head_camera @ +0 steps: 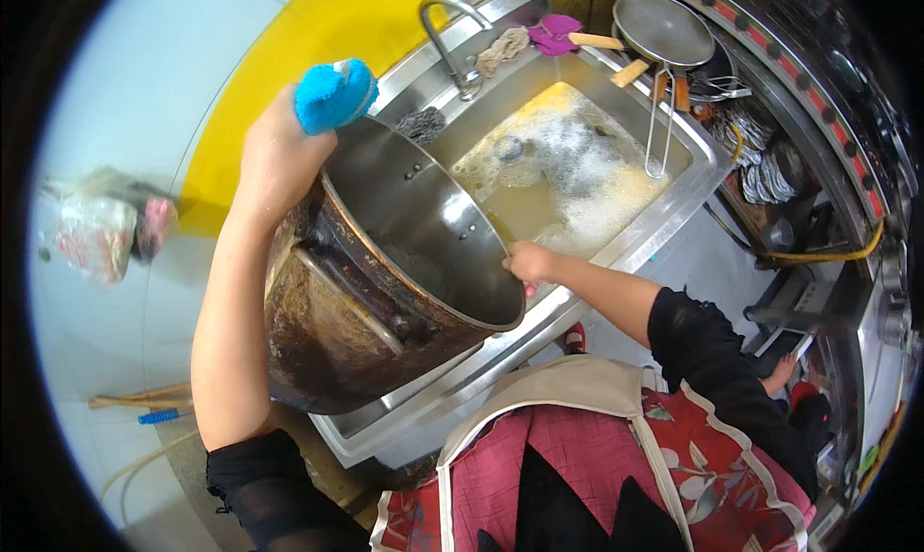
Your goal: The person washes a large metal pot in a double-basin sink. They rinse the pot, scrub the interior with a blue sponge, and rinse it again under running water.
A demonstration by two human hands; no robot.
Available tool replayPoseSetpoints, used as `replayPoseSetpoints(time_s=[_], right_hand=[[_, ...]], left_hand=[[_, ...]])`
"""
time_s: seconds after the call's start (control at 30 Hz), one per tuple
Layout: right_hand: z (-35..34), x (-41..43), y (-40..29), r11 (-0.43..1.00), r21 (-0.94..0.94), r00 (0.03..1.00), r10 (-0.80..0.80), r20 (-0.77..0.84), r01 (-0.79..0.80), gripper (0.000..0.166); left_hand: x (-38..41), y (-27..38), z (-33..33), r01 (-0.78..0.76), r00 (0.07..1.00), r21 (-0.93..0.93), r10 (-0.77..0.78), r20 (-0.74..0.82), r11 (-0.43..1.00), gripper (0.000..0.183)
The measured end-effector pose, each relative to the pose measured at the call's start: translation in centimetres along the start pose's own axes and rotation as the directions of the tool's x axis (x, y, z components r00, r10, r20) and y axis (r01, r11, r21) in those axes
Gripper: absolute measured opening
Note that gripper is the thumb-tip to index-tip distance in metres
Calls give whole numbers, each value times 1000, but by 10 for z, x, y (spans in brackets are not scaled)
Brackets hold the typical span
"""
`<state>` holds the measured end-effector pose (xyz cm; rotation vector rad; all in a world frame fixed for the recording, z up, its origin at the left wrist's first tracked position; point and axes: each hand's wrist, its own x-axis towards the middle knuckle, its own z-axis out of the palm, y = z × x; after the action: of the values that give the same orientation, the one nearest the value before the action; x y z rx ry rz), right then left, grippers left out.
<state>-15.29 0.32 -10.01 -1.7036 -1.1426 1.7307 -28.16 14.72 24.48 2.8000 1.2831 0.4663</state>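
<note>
A large metal stockpot (361, 328) lies tilted over the left part of a stainless steel sink (628, 249), its mouth turned towards the basin. Its outside is stained brown and black; the inside is grey metal. My left hand (278, 155), raised at the pot's upper rim, grips a bright blue cloth (336, 96). My right hand (532, 265) is closed on the pot's rim at the lower right. Foamy, yellowish water (577, 169) stands in the basin beyond the pot. A side handle (346, 299) shows on the pot's outer wall.
A curved faucet (440, 36) rises behind the basin, near a dark scouring pad (422, 125), a beige rag (503, 50) and a purple cloth (554, 34). Strainers (664, 28) rest at the far right corner. A stove (787, 61) stands to the right. Another person's hand (781, 373) shows at lower right.
</note>
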Motion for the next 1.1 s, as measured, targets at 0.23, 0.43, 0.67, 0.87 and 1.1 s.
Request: replayPoseSetpoints(time_s=[0.23, 0.43, 0.67, 0.87, 1.1], right_hand=[[-3, -10, 1, 986, 125, 983, 91, 159, -112, 29], [17, -4, 25, 960, 271, 989, 31, 142, -69, 29], [36, 17, 44, 903, 411, 980, 45, 193, -123, 34], [21, -30, 6, 980, 199, 993, -4, 120, -20, 39], [26, -23, 24, 890, 456, 925, -170, 339, -4, 36]], left_hand=[[54, 43, 35, 9, 990, 184, -34, 137, 983, 32], [80, 66, 59, -79, 984, 194, 45, 173, 978, 29], [93, 93, 81, -171, 965, 186, 126, 229, 968, 32], [104, 112, 108, -201, 956, 272, 129, 263, 941, 30], [111, 152, 138, -241, 927, 282, 134, 351, 929, 32]])
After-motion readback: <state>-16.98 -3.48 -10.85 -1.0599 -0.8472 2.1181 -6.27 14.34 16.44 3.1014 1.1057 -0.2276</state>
